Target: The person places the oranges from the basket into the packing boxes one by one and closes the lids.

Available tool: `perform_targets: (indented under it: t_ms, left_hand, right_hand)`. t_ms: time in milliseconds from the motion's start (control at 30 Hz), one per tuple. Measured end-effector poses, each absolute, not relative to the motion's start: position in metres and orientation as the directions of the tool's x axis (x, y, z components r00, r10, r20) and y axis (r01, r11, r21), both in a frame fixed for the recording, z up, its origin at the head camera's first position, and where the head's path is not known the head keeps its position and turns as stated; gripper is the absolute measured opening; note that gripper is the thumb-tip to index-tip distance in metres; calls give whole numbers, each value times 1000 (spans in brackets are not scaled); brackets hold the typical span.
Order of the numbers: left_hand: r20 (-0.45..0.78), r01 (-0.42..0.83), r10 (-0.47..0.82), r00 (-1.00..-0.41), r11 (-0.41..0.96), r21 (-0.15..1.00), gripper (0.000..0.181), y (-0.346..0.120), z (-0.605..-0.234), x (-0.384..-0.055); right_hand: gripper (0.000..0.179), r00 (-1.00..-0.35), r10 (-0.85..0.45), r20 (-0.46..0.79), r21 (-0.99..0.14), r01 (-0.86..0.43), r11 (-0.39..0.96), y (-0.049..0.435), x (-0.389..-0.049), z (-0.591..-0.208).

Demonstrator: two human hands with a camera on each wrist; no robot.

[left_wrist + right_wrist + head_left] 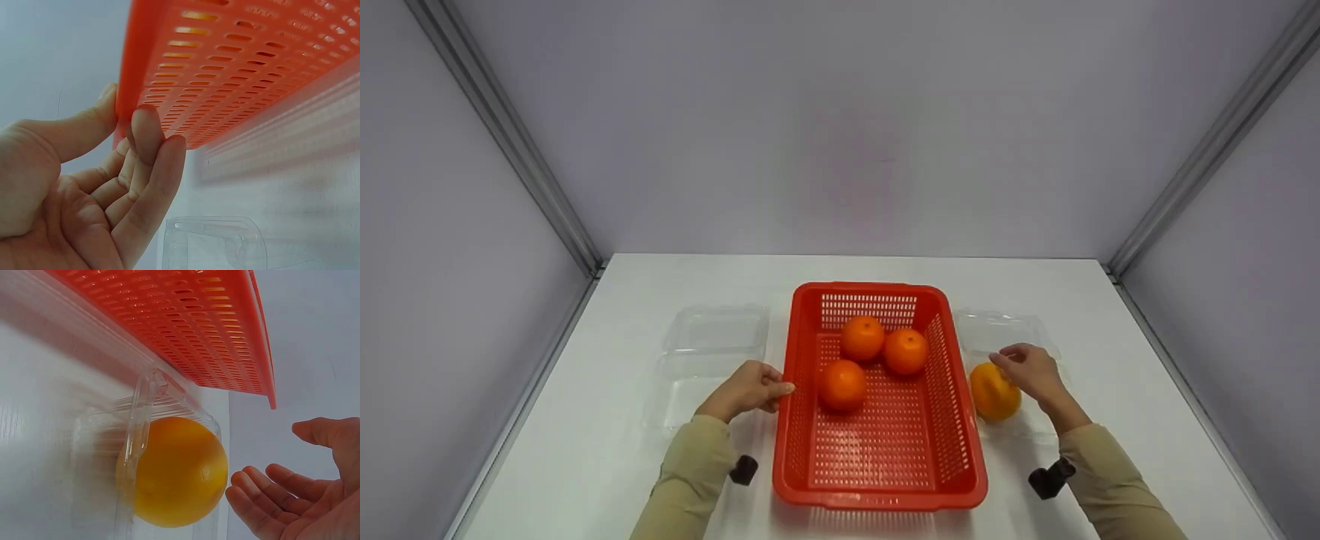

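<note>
White tabletop (pixel 562 450), red basket (pixel 885 446), long axis near-to-far

Free above basket (pixel 877 450); rightward, container (pixel 997 334) (perhaps) obstructs.

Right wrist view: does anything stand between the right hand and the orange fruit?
Nothing visible does: no object shows between the right hand and the orange fruit. The clear container's rim crosses the fruit's side away from the hand.

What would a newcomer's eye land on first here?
The bright red basket in the middle of the white table, with three oranges inside and the left hand pinching its left rim. Next, the yellower orange in the clear container to the basket's right, beside the right hand, which holds nothing.
</note>
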State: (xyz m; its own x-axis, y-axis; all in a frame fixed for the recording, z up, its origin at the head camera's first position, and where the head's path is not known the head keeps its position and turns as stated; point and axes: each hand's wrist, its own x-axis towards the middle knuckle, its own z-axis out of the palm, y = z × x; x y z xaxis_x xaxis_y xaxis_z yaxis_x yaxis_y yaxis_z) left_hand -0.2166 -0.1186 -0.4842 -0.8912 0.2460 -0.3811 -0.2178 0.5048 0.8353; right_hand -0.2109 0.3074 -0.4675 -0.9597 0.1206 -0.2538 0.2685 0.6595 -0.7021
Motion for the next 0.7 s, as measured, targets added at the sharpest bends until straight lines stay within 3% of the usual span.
perform_targets:
  t_ms: [700]
  left_hand:
    - [-357, -191, 271, -894, 490, 850, 28, -120, -481, -214]
  right_hand:
    - [47, -974, 73, -212, -746, 210, 632, 291, -210, -455]
